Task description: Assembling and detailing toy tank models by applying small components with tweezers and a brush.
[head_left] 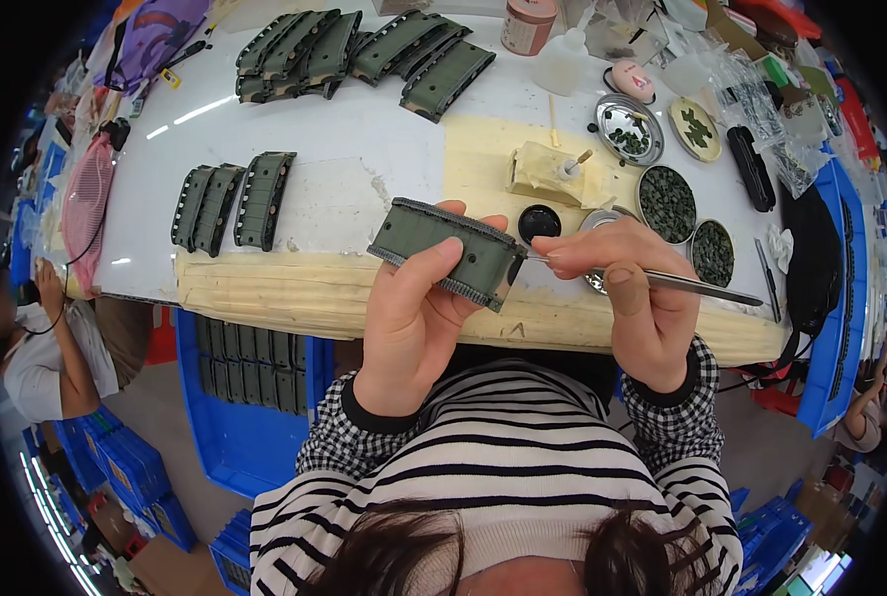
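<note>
Two hands: the curved green panel (483, 262) is clamped by the left hand (404, 318), thumb on its face and fingers behind; a slim metal tool (707, 288) is gripped by the right hand (657, 298).
Panel: held above the near edge of the surface (334, 204), apparently steadied from its long sides so that its right end is left exposed.
Tool tip: pointed at that end; whether contact is made cannot be told.
Black pot: a small dark pot (539, 223) is set just beyond the panel's right end.
Dark green pieces: these bits (667, 204) are kept in round dishes (639, 211), probably placed for the right hand's reach.
Other panels: three panels (265, 201) are stood at left, others piled (295, 50) farther back, seemingly out of the way.
Yellow covering: the near edge is wrapped (275, 283), perhaps as padding.
</note>
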The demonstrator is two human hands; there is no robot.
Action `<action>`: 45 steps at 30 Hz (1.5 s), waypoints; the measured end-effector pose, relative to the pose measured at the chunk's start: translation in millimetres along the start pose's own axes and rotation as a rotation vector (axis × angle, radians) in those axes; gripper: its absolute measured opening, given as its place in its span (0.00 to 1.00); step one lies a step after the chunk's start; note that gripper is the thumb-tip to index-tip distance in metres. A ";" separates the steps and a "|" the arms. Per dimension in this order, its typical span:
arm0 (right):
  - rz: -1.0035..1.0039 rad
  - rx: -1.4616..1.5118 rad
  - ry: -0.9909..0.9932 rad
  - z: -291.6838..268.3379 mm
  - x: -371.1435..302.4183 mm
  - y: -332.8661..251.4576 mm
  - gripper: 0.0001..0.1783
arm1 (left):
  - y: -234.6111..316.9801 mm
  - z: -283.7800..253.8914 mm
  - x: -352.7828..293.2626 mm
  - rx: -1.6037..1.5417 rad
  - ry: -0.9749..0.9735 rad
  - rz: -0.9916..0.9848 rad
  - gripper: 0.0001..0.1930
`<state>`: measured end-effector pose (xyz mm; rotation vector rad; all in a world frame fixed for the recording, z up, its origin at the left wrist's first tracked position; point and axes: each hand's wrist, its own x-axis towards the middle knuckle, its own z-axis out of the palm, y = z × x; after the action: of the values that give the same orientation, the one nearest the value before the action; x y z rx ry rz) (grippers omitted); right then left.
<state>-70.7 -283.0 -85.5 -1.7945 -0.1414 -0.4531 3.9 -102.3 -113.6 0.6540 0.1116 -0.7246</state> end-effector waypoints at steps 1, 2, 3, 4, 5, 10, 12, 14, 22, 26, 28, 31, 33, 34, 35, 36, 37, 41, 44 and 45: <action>-0.001 -0.015 -0.015 -0.5 -0.1 0.0 0.10 | 0.1 0.2 -0.4 -0.002 -0.001 -0.003 0.19; -0.002 -0.030 -0.028 -1.6 -0.3 -0.1 0.10 | 0.1 0.2 -0.5 -0.004 -0.004 -0.007 0.19; -0.003 -0.046 -0.041 -2.2 -0.3 -0.1 0.10 | 0.0 0.0 -0.5 -0.005 -0.006 -0.009 0.19; -0.006 -0.046 -0.038 -1.7 -0.3 0.0 0.10 | -0.1 -0.2 -0.3 -0.006 -0.007 -0.012 0.19; -0.010 -0.045 -0.034 -1.1 -0.3 0.1 0.10 | -0.4 -0.3 -0.1 -0.007 -0.009 -0.014 0.19; -0.035 -0.076 -0.041 -0.8 0.3 -0.6 0.09 | -1.1 1.6 -1.2 -0.018 0.003 -0.013 0.19; -0.033 -0.075 -0.038 -0.5 0.6 -1.0 0.09 | -0.8 2.3 -1.1 -0.020 0.006 -0.017 0.19; -0.035 -0.078 -0.039 -0.4 0.9 -1.3 0.08 | -0.6 2.5 -0.9 -0.019 0.008 -0.020 0.19; -0.043 -0.097 -0.041 1.0 1.0 -1.3 0.08 | -0.9 2.4 -1.0 -0.012 0.012 -0.022 0.19; -0.048 -0.153 -0.067 0.7 1.8 -4.7 0.08 | -0.5 3.2 -1.6 -0.005 0.026 -0.020 0.19; -0.051 -0.174 -0.075 0.9 1.7 -5.7 0.08 | -1.1 3.3 -1.6 0.002 0.036 -0.011 0.19; -0.062 -0.188 -0.077 2.3 1.2 -6.5 0.07 | -2.5 2.3 -2.0 0.005 0.038 -0.005 0.19; -0.086 -0.195 -0.079 2.8 1.1 -6.5 0.07 | -3.0 2.2 -2.7 0.009 0.037 -0.001 0.19; -0.086 -0.199 -0.079 3.0 0.9 -6.4 0.07 | -3.2 2.7 -3.1 0.013 0.038 0.002 0.19; -0.086 -0.203 -0.080 3.0 0.6 -6.6 0.07 | -3.5 3.0 -3.3 0.016 0.038 0.005 0.19; -0.087 -0.207 -0.081 3.0 0.4 -6.7 0.07 | -3.5 2.9 -3.5 0.028 0.035 0.008 0.19; -0.092 -0.206 -0.080 3.1 0.2 -7.0 0.07 | -3.5 2.8 -3.6 0.041 0.032 0.012 0.20; -0.085 -0.206 -0.085 2.9 -0.4 -8.4 0.08 | -2.5 6.0 -6.1 0.125 0.026 0.033 0.20; -0.099 -0.232 -0.086 2.6 -2.4 -7.5 0.08 | -2.9 6.9 -5.9 0.145 0.038 0.013 0.20; -0.112 -0.244 -0.084 2.7 -3.3 -7.4 0.08 | -3.0 6.6 -5.8 0.138 0.030 0.011 0.20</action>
<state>-75.5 -278.0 -80.7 -2.0540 -0.2549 -0.4911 -3.3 -104.5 -108.1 0.7970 0.0858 -0.7162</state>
